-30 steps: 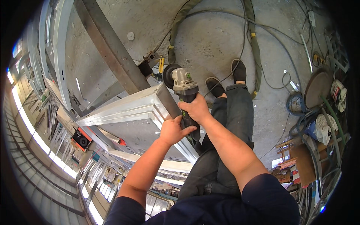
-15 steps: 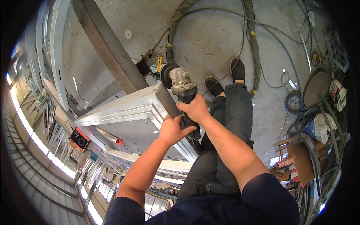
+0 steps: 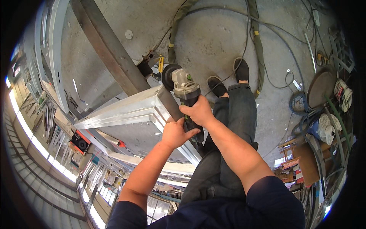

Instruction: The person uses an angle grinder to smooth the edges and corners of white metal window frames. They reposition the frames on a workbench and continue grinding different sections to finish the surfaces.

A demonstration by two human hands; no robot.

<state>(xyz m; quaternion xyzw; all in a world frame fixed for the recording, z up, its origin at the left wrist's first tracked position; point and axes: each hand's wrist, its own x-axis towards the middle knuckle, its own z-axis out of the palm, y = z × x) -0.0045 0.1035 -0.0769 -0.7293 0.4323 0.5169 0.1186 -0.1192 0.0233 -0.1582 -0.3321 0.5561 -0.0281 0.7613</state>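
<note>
Leftmost, pale metal channels (image 3: 55, 49) stand with small dark slots in one face (their curve may be the lens's doing), and nearer sits an orange and black box (image 3: 79, 142). Next to them a rust-brown steel beam (image 3: 108, 47), flat-sided and scuffed, slants nearer toward a silvery aluminium-looking frame (image 3: 122, 107) with long grooved sides and a bright sheen. The left hand (image 3: 176, 133) rests beside that frame's right end, its grip wrapped around the rear body of an angle grinder (image 3: 186, 88), thumb across the dark casing; some fingers are hidden. The grinder sits just right of the frame's corner, its grey cast head pointing away from the person, its round dark disc (image 3: 167, 76) near the corner; whether the disc touches metal or spins I cannot tell. Further right, the right hand (image 3: 199, 112) has its grip closed round the casing just behind the head. By the look of it, the step in hand is working the grinder at this corner, and the next move calls for a firm two-handed hold and a steady disc angle. To the right, a smooth dark cable (image 3: 249, 19) and a thick olive hose (image 3: 260, 63) cross the gritty concrete floor (image 3: 213, 38), and rightmost a worn round plate (image 3: 320, 89) stands near a crumpled whitish bag (image 3: 328, 129).
</note>
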